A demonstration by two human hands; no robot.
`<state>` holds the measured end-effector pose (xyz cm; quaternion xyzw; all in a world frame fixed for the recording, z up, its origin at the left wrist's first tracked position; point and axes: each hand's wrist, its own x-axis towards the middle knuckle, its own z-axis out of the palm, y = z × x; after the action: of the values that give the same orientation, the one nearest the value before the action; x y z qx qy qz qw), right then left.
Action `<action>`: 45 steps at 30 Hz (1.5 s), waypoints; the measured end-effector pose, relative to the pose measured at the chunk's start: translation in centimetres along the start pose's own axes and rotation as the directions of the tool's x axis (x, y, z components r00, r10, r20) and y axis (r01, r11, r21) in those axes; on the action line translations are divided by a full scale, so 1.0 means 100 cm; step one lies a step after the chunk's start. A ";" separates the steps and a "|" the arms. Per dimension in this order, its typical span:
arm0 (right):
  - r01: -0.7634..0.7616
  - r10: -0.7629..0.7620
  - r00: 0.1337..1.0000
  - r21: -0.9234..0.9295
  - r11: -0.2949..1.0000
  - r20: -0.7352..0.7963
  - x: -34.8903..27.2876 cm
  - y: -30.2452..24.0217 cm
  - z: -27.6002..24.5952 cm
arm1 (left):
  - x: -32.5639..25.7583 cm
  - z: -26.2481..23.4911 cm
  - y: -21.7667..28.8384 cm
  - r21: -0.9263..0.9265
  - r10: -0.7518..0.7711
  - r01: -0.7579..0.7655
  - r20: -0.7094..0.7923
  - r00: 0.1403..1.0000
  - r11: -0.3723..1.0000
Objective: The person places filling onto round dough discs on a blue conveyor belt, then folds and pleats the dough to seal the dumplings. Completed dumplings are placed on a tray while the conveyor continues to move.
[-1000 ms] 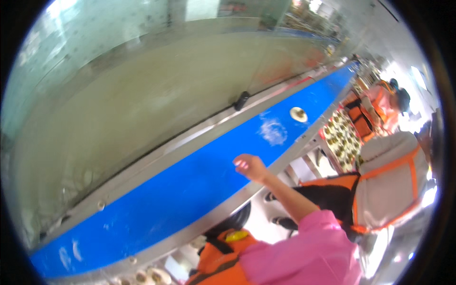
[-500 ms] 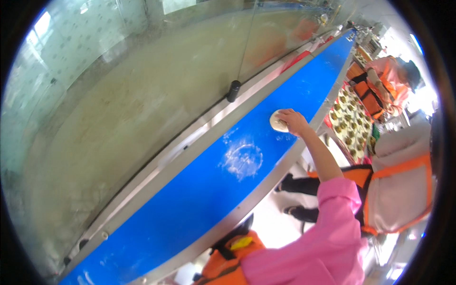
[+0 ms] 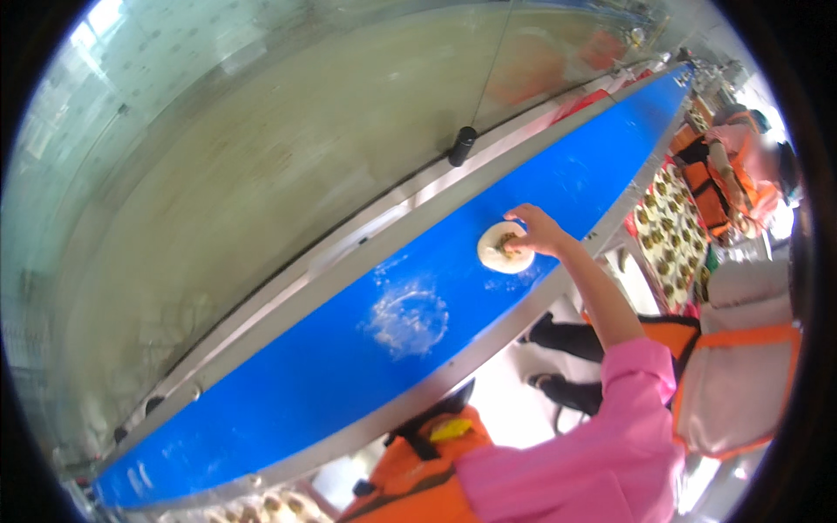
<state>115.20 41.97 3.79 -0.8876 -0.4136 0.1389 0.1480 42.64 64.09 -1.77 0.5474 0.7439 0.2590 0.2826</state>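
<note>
My right hand (image 3: 540, 234) reaches over the blue conveyor belt (image 3: 331, 366), its bare forearm coming from a rolled pink sleeve. Beneath and beside the fingers lies a round, pale flat dough piece (image 3: 493, 244) with a small brownish-green filling (image 3: 507, 242) at its middle. The fingers are spread apart. One stretches past the dough's far right edge, while the thumb reaches in over the filling; whether it touches is unclear. My left hand is out of view.
A floury ring (image 3: 408, 322) marks the belt. A glass panel (image 3: 288, 166) with a black knob (image 3: 463, 146) runs along its far side. At right stands a tray (image 3: 667, 231) with several filled dough rounds, a person in orange and pink (image 3: 741, 174) beyond, and a grey-orange chair (image 3: 741, 383).
The dough piece now sits lower left in view, with more of its face and filling showing. My right hand's fingers have spread. The whole view has shifted slightly.
</note>
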 end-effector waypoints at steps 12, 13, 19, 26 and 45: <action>-0.099 -0.019 0.903 0.250 0.963 0.430 0.008 -0.069 0.048 | -0.067 -0.075 -0.009 0.027 -0.135 0.144 -0.221 0.966 0.989; -0.211 0.029 0.893 0.361 0.908 0.448 0.005 -0.077 0.056 | -0.083 -0.071 -0.010 -0.139 -0.182 0.151 -0.244 0.953 0.979; -0.166 0.044 0.834 0.174 0.971 0.551 -0.026 -0.123 0.061 | -0.123 -0.078 -0.038 -0.274 -0.181 0.103 -0.276 0.944 0.956; -0.135 -0.108 0.877 0.456 0.880 0.469 -0.066 -0.166 0.092 | -0.158 -0.098 -0.078 -0.390 -0.358 0.239 -0.268 0.894 0.889; 0.233 -0.731 -0.259 0.775 0.587 0.631 -0.265 -0.668 0.282 | -0.234 -0.141 -0.226 -0.394 -0.759 0.649 -0.317 0.569 0.651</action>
<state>42.11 66.63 6.43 -0.2219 -0.6831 0.6952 0.0274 23.23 34.49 -4.36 0.0884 0.9082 0.3296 0.2422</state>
